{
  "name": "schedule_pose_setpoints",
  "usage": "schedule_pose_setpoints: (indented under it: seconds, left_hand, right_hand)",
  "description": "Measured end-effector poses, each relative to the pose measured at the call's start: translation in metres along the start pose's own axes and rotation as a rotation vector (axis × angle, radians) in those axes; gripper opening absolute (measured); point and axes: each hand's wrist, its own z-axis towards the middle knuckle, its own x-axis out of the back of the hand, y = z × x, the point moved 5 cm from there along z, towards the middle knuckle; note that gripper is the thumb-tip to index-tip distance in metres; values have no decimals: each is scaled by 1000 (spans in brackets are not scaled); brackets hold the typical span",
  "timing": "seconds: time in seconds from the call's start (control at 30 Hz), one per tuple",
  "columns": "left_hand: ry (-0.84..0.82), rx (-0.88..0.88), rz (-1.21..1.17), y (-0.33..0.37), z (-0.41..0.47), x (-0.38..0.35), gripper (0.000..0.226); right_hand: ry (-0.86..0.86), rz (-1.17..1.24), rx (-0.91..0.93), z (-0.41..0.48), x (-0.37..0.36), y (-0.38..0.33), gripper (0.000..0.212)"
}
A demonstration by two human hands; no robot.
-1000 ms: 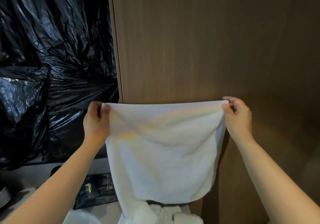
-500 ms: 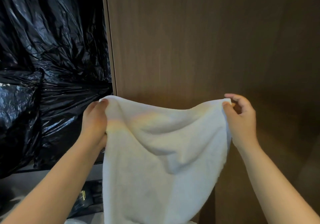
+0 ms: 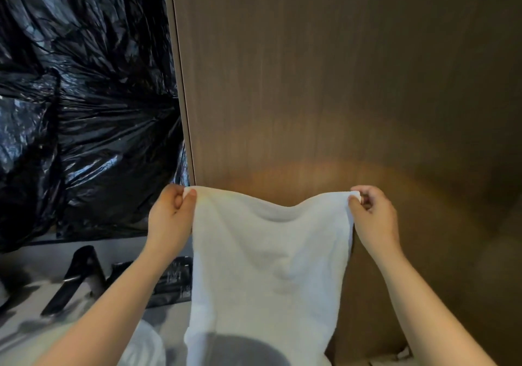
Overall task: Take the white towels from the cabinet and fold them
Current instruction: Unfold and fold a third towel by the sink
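Before the wooden panel (image 3: 324,83), left hand (image 3: 169,218) and right hand (image 3: 372,218) pinch white towel (image 3: 268,266) corners.

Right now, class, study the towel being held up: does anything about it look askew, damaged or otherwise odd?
Only one thing: the white towel, pinched at its top corners by the left hand and the right hand, is not held taut. Its top edge sags in the middle. No tear or spill shows.
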Motion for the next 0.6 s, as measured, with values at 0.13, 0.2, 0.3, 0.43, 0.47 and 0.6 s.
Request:
schedule_pose_setpoints:
  seconds: [0.13,0.2,0.3,0.43,0.47,0.6]
  left_hand:
    - [-4,-46,-69,9,-12,2,14]
    - [-41,-22,-134,10,-22,0,13]
    - [-116,57,-235,7,-38,-7,12]
    - [-198,124,-311,1,-63,-17,11]
    - [-210,122,-312,-1,-69,-18,11]
    - [-256,151,-326,-14,-91,-26,11]
  right_hand:
    - [15,62,-11,-12,3,-6,19]
    - [6,121,-29,-20,4,-9,18]
    - [-43,228,-54,-36,3,-15,17]
    - [-175,322,-85,-65,-4,-23,18]
    - [-213,336,-86,-73,-7,-24,19]
    - [-335,356,-90,-101,-17,-26,26]
